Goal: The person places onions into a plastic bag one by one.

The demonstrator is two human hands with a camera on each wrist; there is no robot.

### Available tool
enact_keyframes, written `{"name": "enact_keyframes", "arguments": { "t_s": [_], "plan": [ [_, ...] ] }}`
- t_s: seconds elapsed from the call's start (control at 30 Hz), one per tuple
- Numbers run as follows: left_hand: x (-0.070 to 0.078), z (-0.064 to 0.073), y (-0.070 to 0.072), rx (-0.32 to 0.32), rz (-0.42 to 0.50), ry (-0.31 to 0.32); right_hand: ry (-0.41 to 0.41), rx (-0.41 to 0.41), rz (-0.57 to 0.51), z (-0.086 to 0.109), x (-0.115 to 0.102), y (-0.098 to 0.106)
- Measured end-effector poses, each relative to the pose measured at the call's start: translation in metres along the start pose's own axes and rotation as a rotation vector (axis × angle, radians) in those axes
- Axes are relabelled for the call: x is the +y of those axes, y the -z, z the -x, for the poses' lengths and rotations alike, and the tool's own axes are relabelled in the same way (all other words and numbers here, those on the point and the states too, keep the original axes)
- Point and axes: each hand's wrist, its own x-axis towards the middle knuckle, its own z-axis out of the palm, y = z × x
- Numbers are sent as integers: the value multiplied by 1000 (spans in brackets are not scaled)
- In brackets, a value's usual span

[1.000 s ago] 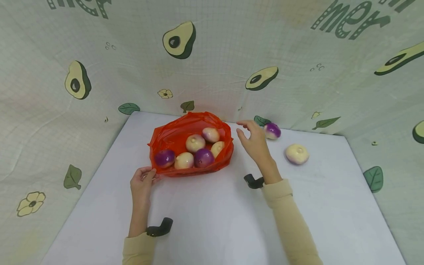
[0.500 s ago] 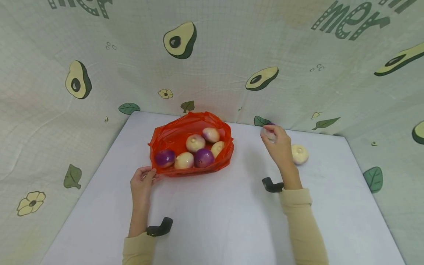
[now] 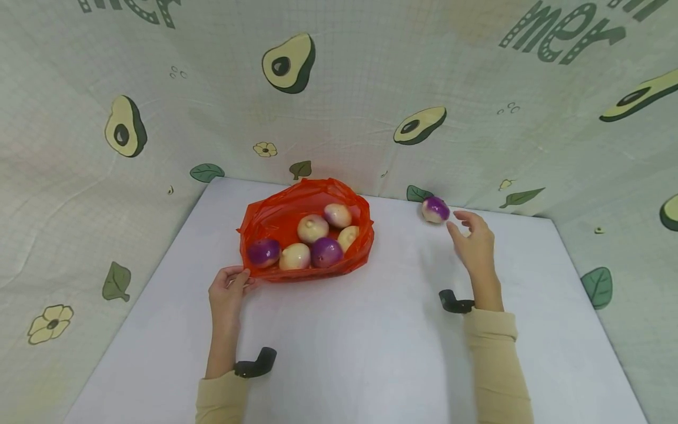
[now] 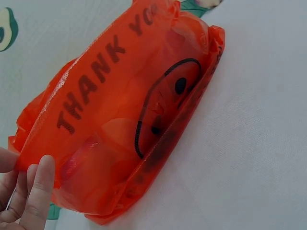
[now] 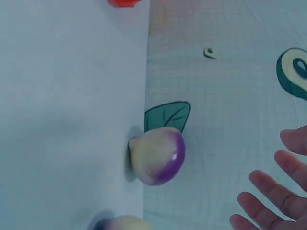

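While pinching the red bag (image 3: 281,206) at its near left corner with the left hand (image 3: 228,288), got the right hand (image 3: 474,242) holding nothing, out toward the far right of the table (image 3: 349,353). Have its thumb and fingers parted, loosely bent, near a purple-and-white bulb (image 3: 435,209) by the table's back edge. Can't tell how high off the table. Seeing a second bulb (image 5: 124,224) in the right wrist view, cut off by the lower border; can't pick it out in the head view. Counting six bulbs inside the bag, mouth open: two purple bulbs (image 3: 326,252) along the near side, four paler ones (image 3: 312,228) around them. Can read "THANK YO" and make out a drawn face (image 4: 169,103) on the bag's side in the left wrist view. Also got beige sleeves (image 3: 498,359), black wrist units (image 3: 256,363) at both wrists, and avocado-print cloth (image 3: 349,76) behind and beside the table.
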Motion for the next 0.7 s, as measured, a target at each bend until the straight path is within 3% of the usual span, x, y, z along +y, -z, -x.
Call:
{"name": "enact_keyframes", "arguments": {
  "t_s": [0.07, 0.13, 0.23, 0.33, 0.43, 0.57, 0.7],
  "plan": [
    [-10, -7, 1, 36, -35, 4, -23, 9, 8, 0, 6, 2],
    [-7, -5, 1, 5, -3, -9, -42, 23, 15, -1, 14, 3],
    [-14, -9, 3, 18, -10, -7, -77, 42, 11, 0, 26, 4],
    [-24, -17, 4, 50, -80, 14, -111, 49, 17, 0, 38, 5],
    [-23, -16, 5, 26, -65, 6, -150, 40, 32, -1, 51, 6],
    [-30, -21, 6, 40, -76, -12, -227, -1, 53, -2, 67, 8],
    [-43, -29, 5, 96, -143, -2, -309, -27, 78, -3, 82, 10]
  ]
}}
